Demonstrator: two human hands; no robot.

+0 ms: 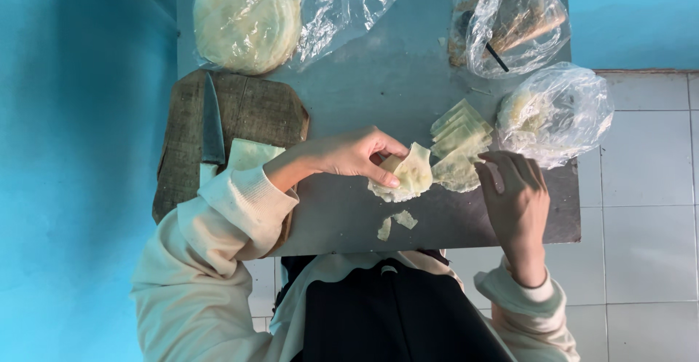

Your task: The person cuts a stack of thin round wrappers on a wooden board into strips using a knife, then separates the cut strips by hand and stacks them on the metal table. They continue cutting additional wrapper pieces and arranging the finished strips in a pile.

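Seen from above, a person in a cream sweater worked at a grey counter set against a blue wall.

The left hand was curled around a pale, thin pastry sheet, pinching it between thumb and fingers so that it folded into a loose cone. The sheet rested just above the counter, between the two hands.

The right hand lay to the right of that sheet, palm down, fingers loosely spread and holding nothing. Its fingertips touched or nearly touched a fanned stack of cut pastry strips, which lay just beyond the hand.

Two small pastry scraps sat on the counter below the left hand, close to the person's body.

Further out past the right hand was a crumpled clear plastic bag with pale contents, and beyond that a second clear bag holding something brownish that could not be made out.

Behind the left forearm lay a worn wooden cutting board with a knife on it, blade pointing away from the person, and a piece of pastry beside the sleeve. Far beyond the left hand, a round stack of pastry sheets sat on an opened plastic wrapper.
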